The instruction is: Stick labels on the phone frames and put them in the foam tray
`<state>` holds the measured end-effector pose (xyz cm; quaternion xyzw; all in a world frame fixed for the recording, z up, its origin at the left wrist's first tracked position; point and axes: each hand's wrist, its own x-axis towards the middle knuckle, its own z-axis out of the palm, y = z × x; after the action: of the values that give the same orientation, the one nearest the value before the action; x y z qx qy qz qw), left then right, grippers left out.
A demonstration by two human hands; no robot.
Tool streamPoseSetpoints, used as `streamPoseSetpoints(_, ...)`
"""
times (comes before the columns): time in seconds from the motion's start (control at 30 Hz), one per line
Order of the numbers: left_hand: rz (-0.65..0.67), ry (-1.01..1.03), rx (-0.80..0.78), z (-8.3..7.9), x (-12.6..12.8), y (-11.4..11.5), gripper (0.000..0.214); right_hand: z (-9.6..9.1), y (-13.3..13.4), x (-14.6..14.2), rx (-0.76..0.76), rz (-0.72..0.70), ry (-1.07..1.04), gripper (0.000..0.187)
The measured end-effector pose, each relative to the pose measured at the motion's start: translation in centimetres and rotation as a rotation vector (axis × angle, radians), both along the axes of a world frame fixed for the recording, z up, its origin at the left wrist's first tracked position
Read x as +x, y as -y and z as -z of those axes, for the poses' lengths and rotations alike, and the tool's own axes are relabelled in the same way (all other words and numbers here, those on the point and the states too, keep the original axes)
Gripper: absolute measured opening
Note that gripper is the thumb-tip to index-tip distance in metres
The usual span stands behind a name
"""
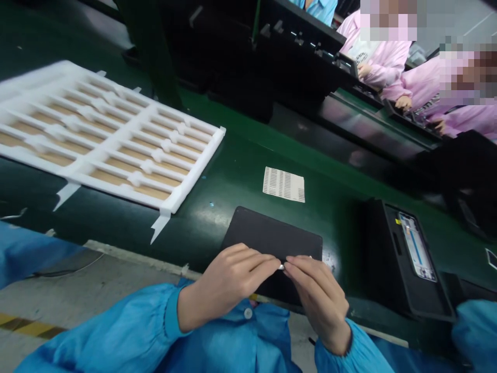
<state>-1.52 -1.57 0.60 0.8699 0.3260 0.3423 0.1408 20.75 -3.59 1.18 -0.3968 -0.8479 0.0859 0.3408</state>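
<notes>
My left hand (229, 280) and my right hand (316, 292) meet fingertip to fingertip over a flat black pad (272, 235) at the near edge of the green belt (240, 171). Both pinch one tiny white piece (281, 266) between them; I cannot make out what it is. Both arms wear blue sleeves. A small white sheet printed with rows of dark marks (283, 184) lies on the belt just beyond the pad.
A white foam tray (97, 134) with long slots lies on the belt at the left. A black fixture holding a phone-like part (415, 248) stands at the right. People in pink coats (388, 62) work at black stations across the belt.
</notes>
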Motion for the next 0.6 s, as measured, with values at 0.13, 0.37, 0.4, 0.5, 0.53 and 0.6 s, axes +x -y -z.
streamPoseSetpoints(0.13, -0.005, -0.020, 0.015, 0.1, 0.0, 0.0, 0.026, 1.2, -0.2, 1.3, 0.178, -0.092, 0.174, 0.054)
streamPoseSetpoints(0.37, 0.011, -0.024, -0.016, -0.2, 0.1, 0.0, 0.027, 1.6, -0.6, 1.0, 0.133, -0.066, 0.102, 0.053)
streamPoseSetpoints(0.4, 0.014, -0.028, -0.030, -0.3, 0.2, 0.0, 0.028, 1.4, -0.5, 0.7, 0.088, -0.047, 0.054, 0.051)
streamPoseSetpoints(0.5, 0.022, -0.069, -0.078, -0.9, -0.3, 0.0, 0.033, 0.0, -0.1, -0.1, -0.102, 0.088, -0.188, 0.041)
streamPoseSetpoints(0.53, 0.022, -0.081, -0.099, -1.3, -0.7, -0.1, 0.034, -0.7, 0.1, -0.3, -0.153, 0.158, -0.282, 0.038)
streamPoseSetpoints(0.6, 0.009, -0.078, -0.152, -2.4, -2.3, -0.5, 0.031, -2.2, 0.6, -0.3, -0.185, 0.307, -0.446, 0.033)
